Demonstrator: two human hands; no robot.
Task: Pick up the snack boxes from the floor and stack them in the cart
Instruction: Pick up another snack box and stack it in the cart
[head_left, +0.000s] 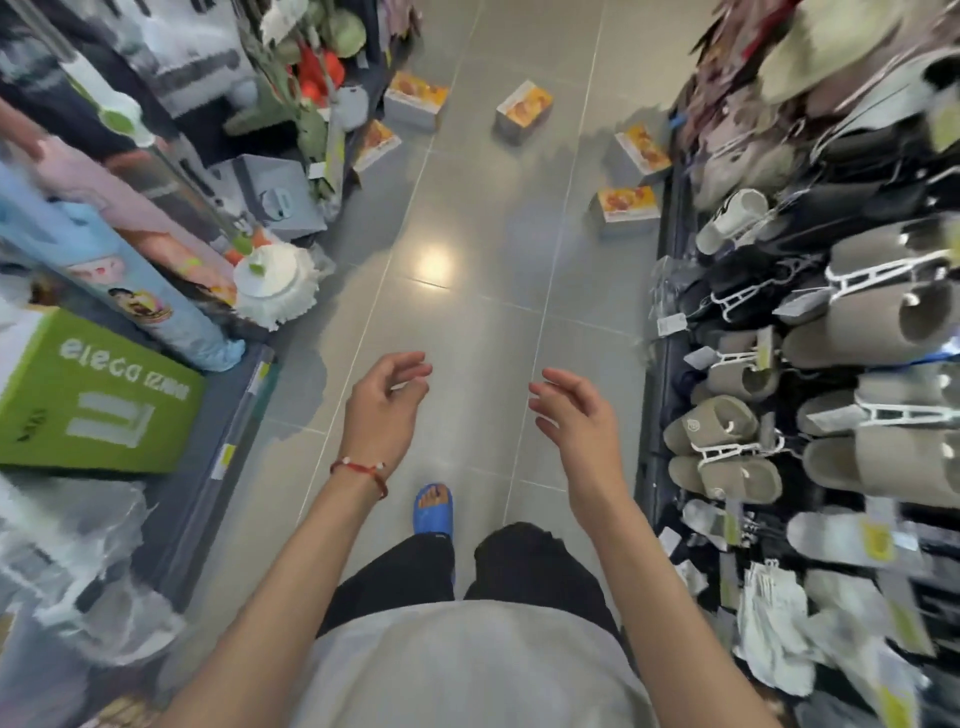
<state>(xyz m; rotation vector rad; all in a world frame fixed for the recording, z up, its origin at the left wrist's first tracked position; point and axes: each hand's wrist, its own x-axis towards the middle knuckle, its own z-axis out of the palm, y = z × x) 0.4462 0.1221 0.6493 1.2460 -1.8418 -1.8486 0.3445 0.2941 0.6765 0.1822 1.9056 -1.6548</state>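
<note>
Several orange-and-grey snack boxes lie scattered on the grey tile floor far ahead: one at the upper left (415, 98), one tilted by the left shelf (376, 144), one mid-aisle (523, 110), and two by the right rack (640, 155) (625, 207). My left hand (382, 410), a red string bracelet on its wrist, and my right hand (576, 421) hover over the floor in front of me, fingers loosely curled, holding nothing. Both are well short of the boxes. No cart is in view.
A narrow shop aisle. On the left, shelves with a green carton (93, 400), rolled mats (124, 270), a white mop head (272, 283) and a grey bin (278, 195). On the right, a rack of hanging slippers (852, 338). My foot in a blue sandal (434, 509) stands on the tiles.
</note>
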